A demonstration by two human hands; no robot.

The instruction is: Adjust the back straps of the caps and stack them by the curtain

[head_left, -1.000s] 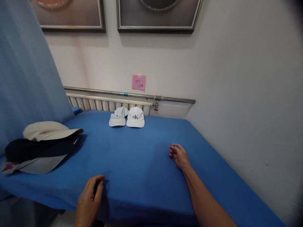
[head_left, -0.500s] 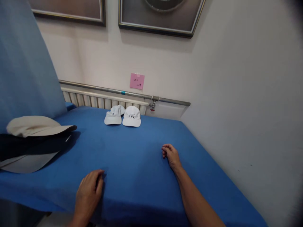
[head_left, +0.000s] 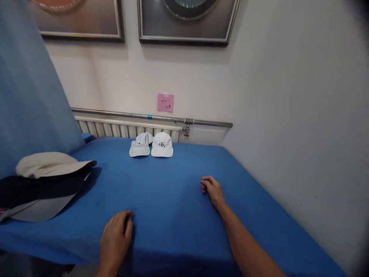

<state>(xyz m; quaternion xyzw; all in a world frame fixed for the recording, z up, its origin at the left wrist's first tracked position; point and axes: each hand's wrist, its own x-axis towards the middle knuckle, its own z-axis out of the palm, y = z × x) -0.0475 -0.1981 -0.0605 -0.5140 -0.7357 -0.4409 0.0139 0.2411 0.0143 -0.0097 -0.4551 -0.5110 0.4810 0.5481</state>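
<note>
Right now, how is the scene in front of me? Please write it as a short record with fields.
Left hand: loosely curled, holding nothing visible, near front edge of blue cloth
Right hand: loosely curled, nothing visible in it, farther from that edge
Left side: beige cap over dark cap, grey-brimmed cap lowest
Far edge: pale cap beside white lettered cap
Wall: pink note above metal pipe

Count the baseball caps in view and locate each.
5: at left, a beige cap on top of a dark cap, a grey-brimmed cap lowest; at back by the radiator, a pale cap left of a lettered white cap. More may be hidden underneath at left.
</note>
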